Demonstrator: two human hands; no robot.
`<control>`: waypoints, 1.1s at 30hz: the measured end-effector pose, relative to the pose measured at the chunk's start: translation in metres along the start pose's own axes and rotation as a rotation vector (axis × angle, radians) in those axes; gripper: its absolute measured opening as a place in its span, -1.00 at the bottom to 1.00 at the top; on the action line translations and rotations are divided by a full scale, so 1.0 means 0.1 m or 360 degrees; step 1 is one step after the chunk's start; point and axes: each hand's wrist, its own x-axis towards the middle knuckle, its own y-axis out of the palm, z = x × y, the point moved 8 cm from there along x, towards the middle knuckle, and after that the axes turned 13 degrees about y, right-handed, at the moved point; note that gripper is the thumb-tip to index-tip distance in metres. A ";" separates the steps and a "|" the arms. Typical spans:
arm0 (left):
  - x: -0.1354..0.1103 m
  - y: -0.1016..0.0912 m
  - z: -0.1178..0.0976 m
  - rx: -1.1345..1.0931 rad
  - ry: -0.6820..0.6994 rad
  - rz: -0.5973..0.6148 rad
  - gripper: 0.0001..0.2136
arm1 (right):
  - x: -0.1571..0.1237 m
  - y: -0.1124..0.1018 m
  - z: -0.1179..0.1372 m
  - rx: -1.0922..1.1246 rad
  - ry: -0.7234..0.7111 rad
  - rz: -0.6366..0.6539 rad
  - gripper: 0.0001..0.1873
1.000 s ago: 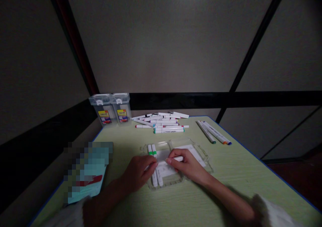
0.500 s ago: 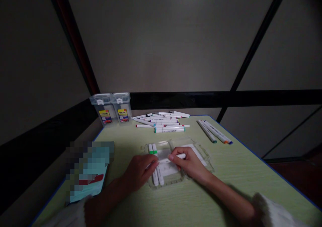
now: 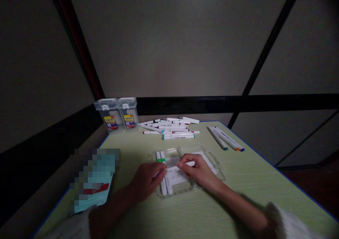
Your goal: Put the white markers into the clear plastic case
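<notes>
Between my two hands is a white marker [image 3: 173,168], held roughly level above an opened clear plastic case [image 3: 182,193]. My left hand [image 3: 148,179] pinches its left end, hiding the tip there. Thumb and fingers of my right hand [image 3: 197,170] grip it near the other end, which sticks out past the thumb. Two white markers with green bands [image 3: 163,182] lie side by side in the left half of the case, partly under my left fingertips. A white paper sheet [image 3: 177,177] shows beneath the held marker.
A loose pile of white markers [image 3: 174,127] lies at the back. Two lidded clear boxes [image 3: 128,115] stand at the back left. Several thicker markers [image 3: 229,139] rest near the right edge. A phone-like device [image 3: 92,182], partly blurred out, lies at the left. The table [image 3: 180,221] has blue edging.
</notes>
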 end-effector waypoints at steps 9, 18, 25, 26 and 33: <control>0.00 0.05 0.00 -0.0001 -0.0019 0.0094 -0.81 | -0.05 0.08 0.05 -0.0119 -0.0043 0.0099 -0.70; -0.01 0.08 0.03 0.0020 -0.0055 0.0134 -0.79 | -0.07 0.09 0.08 -0.0164 -0.0056 0.0114 -0.70; 0.01 0.03 0.00 -0.0013 -0.0044 0.0084 -0.80 | -0.06 0.08 0.07 -0.0153 -0.0069 0.0077 -0.72; 0.02 0.02 0.00 -0.0017 -0.0039 0.0069 -0.79 | -0.05 0.07 0.06 -0.0140 -0.0057 0.0070 -0.72; 0.02 -0.03 -0.01 0.0043 -0.0019 0.0001 -0.78 | -0.01 0.00 0.01 -0.0014 0.0026 -0.0017 -0.66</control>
